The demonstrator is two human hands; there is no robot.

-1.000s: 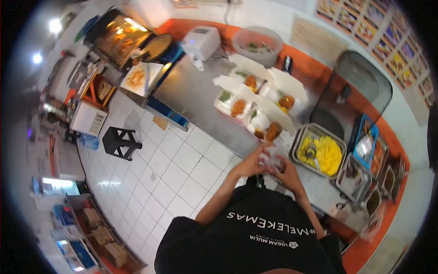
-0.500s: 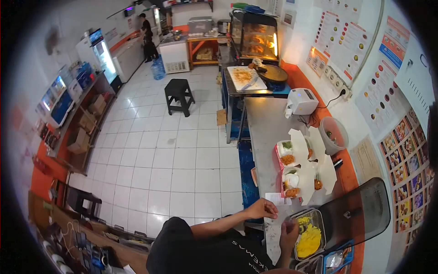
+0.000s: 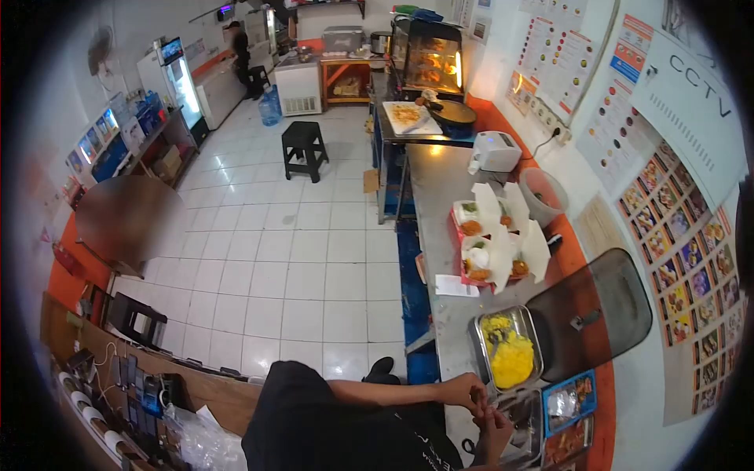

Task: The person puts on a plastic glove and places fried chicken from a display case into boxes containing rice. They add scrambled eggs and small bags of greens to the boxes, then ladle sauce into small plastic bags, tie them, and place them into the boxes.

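My left hand [image 3: 465, 392] and my right hand [image 3: 494, 430] meet at the counter's near end, fingertips bent together. Anything small between them is too hard to make out. Just beyond them, a metal tray [image 3: 481, 363] holds shredded yellow food [image 3: 511, 357], with a dark utensil partly visible in it. Its dark see-through lid [image 3: 620, 306] stands tilted back to the right. Beside my right hand lies another clear-lidded container [image 3: 522, 416]. Farther up the counter, several open food boxes [image 3: 532, 250] hold white rice and fried pieces.
A white paper slip [image 3: 456, 286] lies on the metal counter [image 3: 428, 177]. A blue-rimmed tray [image 3: 569, 399] is at the right. Behind the boxes are a plastic tub [image 3: 543, 198] and a white printer [image 3: 495, 151]. A black stool [image 3: 304, 149] stands on the floor; a person [image 3: 239, 55] is far back.
Both hands have moved down and nearer my body, away from the tray's left side, and their fingertips have come together. The view has shifted, so the boxes and tray appear higher.
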